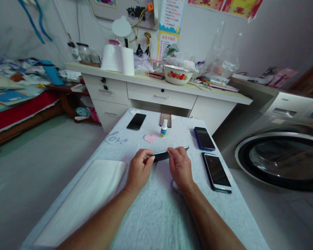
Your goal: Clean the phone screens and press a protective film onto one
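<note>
A dark phone [161,156] is held tilted above the cloth-covered table [156,208]. My left hand [140,169] pinches its left end between thumb and fingers. Near the other end, my right hand [180,166] grips it, and the phone's right corner sticks out past the fingers. Beyond the hands stands a small white spray bottle [163,129] with a blue and yellow label, beside a pink heart printed on the cloth. A phone case [168,118], brownish and clear-looking, lies just behind the bottle.
One black phone [137,122] lies at the back left; a purple-edged phone [205,138] and a white-framed phone [218,172] lie along the right edge. White folded sheets [86,198] cover the left side. A white desk [161,95] stands behind, a washing machine [284,139] at right.
</note>
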Action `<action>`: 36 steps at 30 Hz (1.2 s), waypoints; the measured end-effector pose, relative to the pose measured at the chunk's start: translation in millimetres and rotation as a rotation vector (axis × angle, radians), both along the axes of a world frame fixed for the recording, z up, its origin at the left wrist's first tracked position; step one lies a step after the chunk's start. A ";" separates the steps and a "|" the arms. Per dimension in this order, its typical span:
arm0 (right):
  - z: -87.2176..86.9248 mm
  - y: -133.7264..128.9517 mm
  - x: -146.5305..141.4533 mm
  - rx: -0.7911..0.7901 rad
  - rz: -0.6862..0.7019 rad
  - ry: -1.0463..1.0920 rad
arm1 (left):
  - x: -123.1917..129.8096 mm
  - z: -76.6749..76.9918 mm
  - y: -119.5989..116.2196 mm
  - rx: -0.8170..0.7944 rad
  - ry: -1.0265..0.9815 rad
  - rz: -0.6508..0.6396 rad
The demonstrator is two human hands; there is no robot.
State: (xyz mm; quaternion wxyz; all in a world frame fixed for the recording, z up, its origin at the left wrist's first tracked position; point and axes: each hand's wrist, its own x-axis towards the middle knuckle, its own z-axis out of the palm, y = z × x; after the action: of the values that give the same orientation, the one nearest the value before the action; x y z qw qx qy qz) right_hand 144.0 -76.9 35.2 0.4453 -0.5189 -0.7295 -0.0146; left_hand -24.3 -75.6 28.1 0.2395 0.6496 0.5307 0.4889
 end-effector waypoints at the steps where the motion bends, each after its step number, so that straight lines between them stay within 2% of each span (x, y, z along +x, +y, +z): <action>1: -0.1 -0.2 -0.7 0.000 0.002 0.001 | 0.0 0.1 -0.1 0.002 0.000 -0.001; 10: 1.3 -3.1 -6.8 0.002 0.067 0.006 | 0.8 -1.2 -0.8 0.019 -0.001 -0.001; 36: -1.4 -4.4 -19.1 0.008 0.138 -0.022 | -0.1 -4.6 0.7 0.061 0.020 -0.004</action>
State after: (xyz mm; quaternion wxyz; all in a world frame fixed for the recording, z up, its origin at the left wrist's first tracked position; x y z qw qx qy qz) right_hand 125.0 -81.3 33.8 0.4390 -0.4656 -0.7684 0.0075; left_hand -24.5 -75.0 23.5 0.2153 0.6623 0.5167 0.4980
